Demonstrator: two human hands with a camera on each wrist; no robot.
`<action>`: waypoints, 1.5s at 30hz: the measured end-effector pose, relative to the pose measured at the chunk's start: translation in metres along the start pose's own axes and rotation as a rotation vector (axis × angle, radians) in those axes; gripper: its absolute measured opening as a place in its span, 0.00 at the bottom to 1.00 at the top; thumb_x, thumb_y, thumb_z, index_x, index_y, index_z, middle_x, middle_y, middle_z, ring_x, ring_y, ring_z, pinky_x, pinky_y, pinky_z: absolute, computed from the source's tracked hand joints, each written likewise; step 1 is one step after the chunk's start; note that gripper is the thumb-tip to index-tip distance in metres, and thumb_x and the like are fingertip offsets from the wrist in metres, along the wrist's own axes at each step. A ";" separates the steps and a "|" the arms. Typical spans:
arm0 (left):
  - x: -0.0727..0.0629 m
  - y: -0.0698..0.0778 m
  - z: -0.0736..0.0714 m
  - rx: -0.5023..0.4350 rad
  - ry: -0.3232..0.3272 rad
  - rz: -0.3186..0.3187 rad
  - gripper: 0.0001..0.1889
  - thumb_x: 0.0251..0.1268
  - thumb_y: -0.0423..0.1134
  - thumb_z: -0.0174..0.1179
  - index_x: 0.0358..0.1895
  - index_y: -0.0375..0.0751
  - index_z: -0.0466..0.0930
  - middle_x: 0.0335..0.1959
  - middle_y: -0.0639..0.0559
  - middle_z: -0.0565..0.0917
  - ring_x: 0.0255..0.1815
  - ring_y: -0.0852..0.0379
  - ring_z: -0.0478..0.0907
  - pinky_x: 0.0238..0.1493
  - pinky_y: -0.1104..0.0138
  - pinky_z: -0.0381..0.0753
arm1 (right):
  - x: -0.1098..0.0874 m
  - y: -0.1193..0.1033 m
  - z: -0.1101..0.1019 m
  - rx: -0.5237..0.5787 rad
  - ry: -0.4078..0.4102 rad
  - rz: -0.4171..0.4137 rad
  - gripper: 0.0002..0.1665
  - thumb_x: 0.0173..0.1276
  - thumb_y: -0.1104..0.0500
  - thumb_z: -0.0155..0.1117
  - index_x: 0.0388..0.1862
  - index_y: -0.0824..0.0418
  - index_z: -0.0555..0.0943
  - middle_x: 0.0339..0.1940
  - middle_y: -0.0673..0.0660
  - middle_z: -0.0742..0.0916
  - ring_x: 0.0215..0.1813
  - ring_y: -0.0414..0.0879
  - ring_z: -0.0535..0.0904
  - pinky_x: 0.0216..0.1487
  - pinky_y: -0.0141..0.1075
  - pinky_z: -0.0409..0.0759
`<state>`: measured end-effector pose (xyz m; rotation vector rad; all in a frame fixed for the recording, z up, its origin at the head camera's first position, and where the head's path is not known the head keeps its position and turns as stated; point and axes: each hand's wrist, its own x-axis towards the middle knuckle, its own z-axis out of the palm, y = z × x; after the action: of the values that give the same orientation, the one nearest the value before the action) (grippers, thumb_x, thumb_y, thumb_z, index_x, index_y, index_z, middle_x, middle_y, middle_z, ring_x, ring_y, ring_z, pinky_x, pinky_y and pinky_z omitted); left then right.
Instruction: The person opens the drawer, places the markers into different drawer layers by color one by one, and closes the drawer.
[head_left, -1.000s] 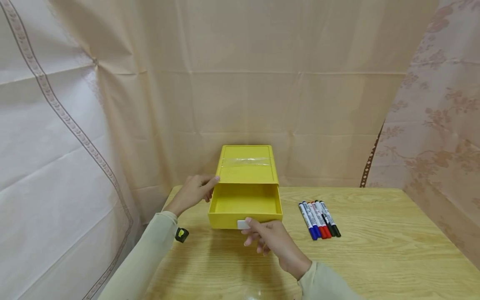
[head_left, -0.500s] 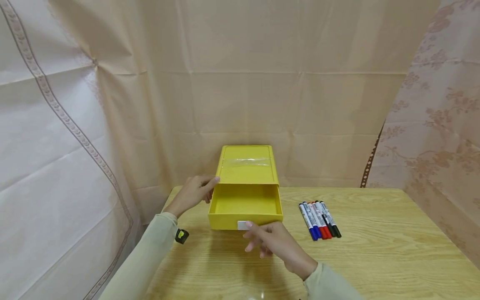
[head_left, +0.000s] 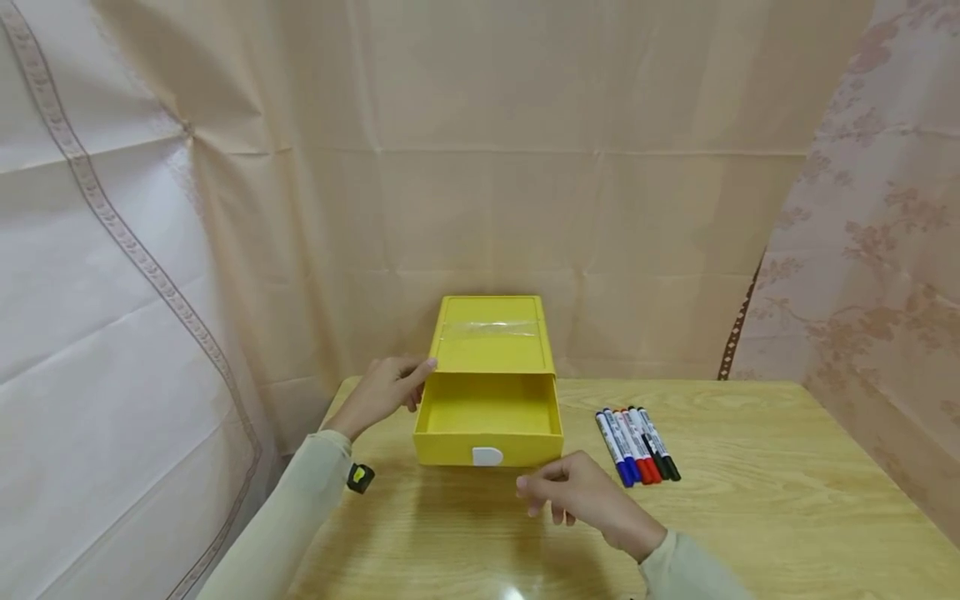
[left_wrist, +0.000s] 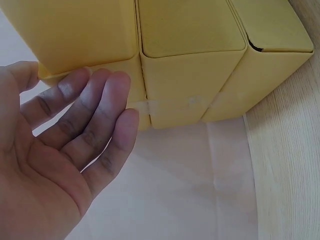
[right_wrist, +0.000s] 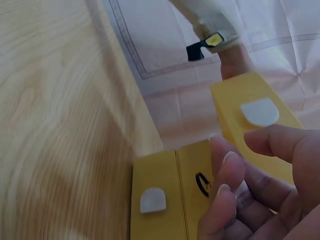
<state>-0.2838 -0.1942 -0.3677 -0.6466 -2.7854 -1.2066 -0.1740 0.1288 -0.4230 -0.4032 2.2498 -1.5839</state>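
- Print on the white markers with blue, red and black ends [head_left: 637, 447], lying beside the yellow rectangular box [head_left: 491, 354] on the wood-grain tabletop [head_left: 757, 483], is too small to read.
- Right-hand fingers partly cover a black curved mark [right_wrist: 199, 183] on a lower yellow front.
- The left hand [head_left: 381, 390] rests its thumb on the box's edge, fingers loosely extended, grip relaxed.
- The right hand [head_left: 588, 492] has left the white tab [head_left: 487, 457] on the pulled-out yellow drawer [head_left: 446, 451]; its grip holds nothing.

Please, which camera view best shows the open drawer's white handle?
The right wrist view: the handle is close and uncovered there. The head view shows it whole but small; the left wrist view does not show it.
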 end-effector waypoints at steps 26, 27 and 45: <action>-0.001 0.001 0.001 -0.031 -0.007 -0.007 0.26 0.80 0.63 0.48 0.35 0.46 0.84 0.25 0.51 0.83 0.28 0.40 0.84 0.37 0.55 0.85 | -0.005 0.038 -0.051 -0.070 0.163 0.104 0.14 0.73 0.52 0.69 0.45 0.62 0.89 0.30 0.55 0.88 0.22 0.42 0.75 0.26 0.38 0.77; -0.001 0.001 0.001 -0.038 -0.007 -0.009 0.26 0.80 0.63 0.48 0.35 0.46 0.84 0.25 0.50 0.83 0.28 0.39 0.84 0.37 0.54 0.85 | -0.006 0.039 -0.053 -0.080 0.172 0.106 0.14 0.73 0.52 0.69 0.45 0.62 0.89 0.30 0.55 0.88 0.22 0.43 0.75 0.25 0.38 0.77; 0.000 -0.002 0.002 -0.043 0.000 -0.010 0.26 0.79 0.62 0.49 0.37 0.44 0.85 0.26 0.50 0.83 0.25 0.48 0.83 0.36 0.58 0.85 | -0.015 0.075 -0.109 -0.140 0.377 0.213 0.17 0.75 0.56 0.67 0.51 0.68 0.86 0.32 0.56 0.88 0.26 0.46 0.76 0.26 0.38 0.78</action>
<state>-0.2845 -0.1940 -0.3701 -0.6362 -2.7738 -1.2720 -0.2116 0.2517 -0.4584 0.1119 2.5879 -1.4951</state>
